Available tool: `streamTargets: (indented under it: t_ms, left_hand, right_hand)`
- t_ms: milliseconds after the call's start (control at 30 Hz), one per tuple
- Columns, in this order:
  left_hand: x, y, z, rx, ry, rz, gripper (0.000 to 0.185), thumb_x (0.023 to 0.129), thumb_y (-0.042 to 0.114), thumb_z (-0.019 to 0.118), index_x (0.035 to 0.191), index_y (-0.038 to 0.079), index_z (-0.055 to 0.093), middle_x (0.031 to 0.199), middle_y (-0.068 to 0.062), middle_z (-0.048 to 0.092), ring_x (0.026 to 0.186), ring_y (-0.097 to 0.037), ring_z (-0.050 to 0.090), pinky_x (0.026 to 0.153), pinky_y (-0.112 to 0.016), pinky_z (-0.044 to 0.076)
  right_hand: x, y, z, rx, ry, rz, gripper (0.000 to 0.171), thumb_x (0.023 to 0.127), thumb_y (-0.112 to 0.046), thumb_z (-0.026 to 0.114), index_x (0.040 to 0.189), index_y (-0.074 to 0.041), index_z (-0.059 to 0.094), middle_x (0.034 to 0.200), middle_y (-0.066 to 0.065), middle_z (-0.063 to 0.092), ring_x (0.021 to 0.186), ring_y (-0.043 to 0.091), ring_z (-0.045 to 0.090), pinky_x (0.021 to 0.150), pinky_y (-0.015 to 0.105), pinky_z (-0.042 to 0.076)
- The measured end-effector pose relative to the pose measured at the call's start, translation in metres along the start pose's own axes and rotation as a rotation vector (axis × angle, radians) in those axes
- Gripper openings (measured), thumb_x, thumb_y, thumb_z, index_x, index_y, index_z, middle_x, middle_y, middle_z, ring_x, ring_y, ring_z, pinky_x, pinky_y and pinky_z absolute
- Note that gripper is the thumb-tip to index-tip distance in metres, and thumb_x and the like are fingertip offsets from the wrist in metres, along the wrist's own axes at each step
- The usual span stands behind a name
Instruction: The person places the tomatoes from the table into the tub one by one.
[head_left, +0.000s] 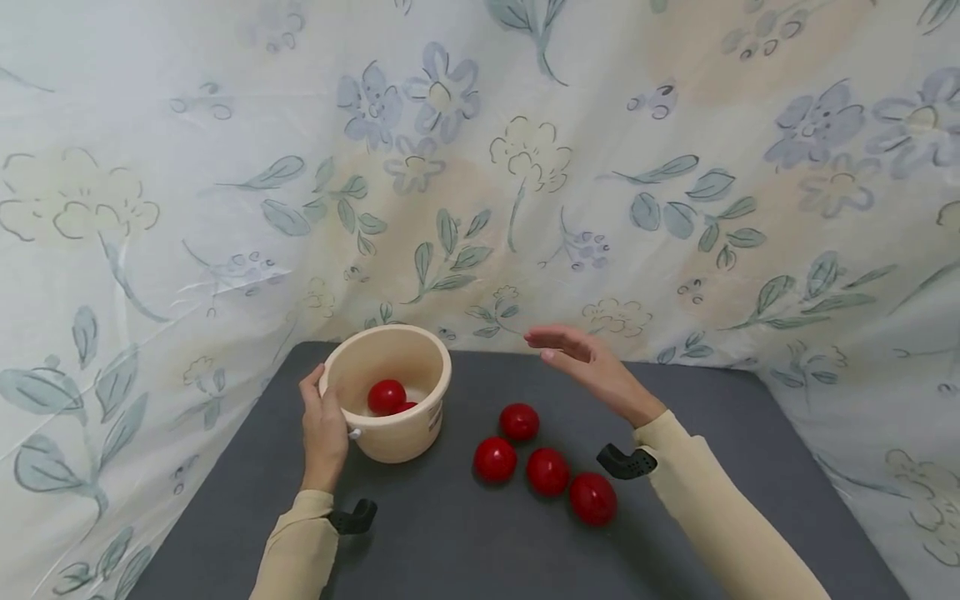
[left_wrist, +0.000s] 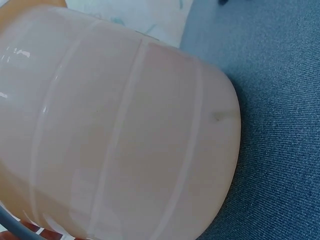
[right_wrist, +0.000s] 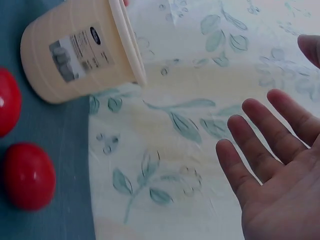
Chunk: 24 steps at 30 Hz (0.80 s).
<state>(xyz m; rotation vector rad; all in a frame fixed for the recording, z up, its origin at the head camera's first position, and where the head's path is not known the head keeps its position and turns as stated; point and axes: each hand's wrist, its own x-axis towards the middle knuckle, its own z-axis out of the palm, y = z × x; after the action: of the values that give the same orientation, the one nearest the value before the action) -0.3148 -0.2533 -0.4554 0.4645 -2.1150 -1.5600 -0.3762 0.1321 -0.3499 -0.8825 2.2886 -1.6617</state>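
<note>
A cream plastic bucket [head_left: 393, 439] stands tilted toward me on the dark table, left of the middle. My left hand [head_left: 324, 429] grips its left side at the rim; the bucket's ribbed wall [left_wrist: 125, 125] fills most of the left wrist view. Two shiny red, tomato-like balls [head_left: 386, 397] show inside the bucket, one partly hidden by the front wall. My right hand [head_left: 588, 371] hovers over the table to the right of the bucket, fingers extended and holding nothing. Below and left of it lie several more red balls [head_left: 547, 472] in a loose group.
The dark grey table [head_left: 450, 542] ends at a flower-patterned cloth [head_left: 480, 167] hanging behind it and at both sides. A printed label [right_wrist: 80, 52] is on the bucket's right side. Each wrist wears a black band [head_left: 628, 461].
</note>
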Motion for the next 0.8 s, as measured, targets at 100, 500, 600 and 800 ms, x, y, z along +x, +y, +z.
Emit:
streamTargets:
  t_ms: [100, 500, 600, 800]
  left_hand:
    - [-0.001, 0.000, 0.000, 0.003, 0.006, -0.001, 0.053, 0.106, 0.040, 0.026, 0.156, 0.023, 0.027, 0.163, -0.013, 0.036, 0.138, -0.042, 0.049, 0.111, -0.063, 0.039]
    - [-0.002, 0.002, -0.001, -0.013, 0.004, 0.016, 0.053, 0.106, 0.041, 0.026, 0.156, 0.023, 0.027, 0.164, -0.013, 0.035, 0.139, -0.042, 0.047, 0.112, -0.064, 0.038]
    - [-0.003, 0.002, -0.001, -0.012, 0.004, 0.016, 0.053, 0.106, 0.040, 0.025, 0.156, 0.023, 0.027, 0.163, -0.013, 0.036, 0.139, -0.042, 0.047, 0.112, -0.064, 0.038]
    - [-0.004, 0.002, 0.000, -0.006, 0.002, 0.012, 0.054, 0.106, 0.042, 0.025, 0.156, 0.023, 0.027, 0.163, -0.014, 0.037, 0.137, -0.043, 0.048, 0.111, -0.064, 0.039]
  right_hand:
    - [-0.018, 0.003, -0.012, -0.010, 0.035, -0.009, 0.044, 0.104, -0.028, 0.057, 0.146, -0.021, 0.051, 0.149, 0.006, 0.056, 0.134, 0.014, 0.056, 0.111, 0.035, 0.047]
    - [-0.079, 0.030, -0.017, 0.018, 0.129, -0.041, 0.044, 0.105, -0.013, 0.053, 0.148, -0.009, 0.046, 0.148, 0.014, 0.055, 0.131, 0.007, 0.058, 0.103, 0.017, 0.048]
    - [-0.088, 0.042, -0.009, 0.032, 0.130, -0.032, 0.044, 0.104, -0.011, 0.053, 0.148, -0.007, 0.046, 0.148, 0.017, 0.054, 0.132, 0.009, 0.058, 0.103, 0.017, 0.049]
    - [-0.103, 0.068, 0.005, 0.051, 0.146, 0.026, 0.044, 0.104, -0.013, 0.055, 0.146, -0.004, 0.048, 0.145, 0.008, 0.059, 0.130, 0.010, 0.058, 0.101, 0.017, 0.049]
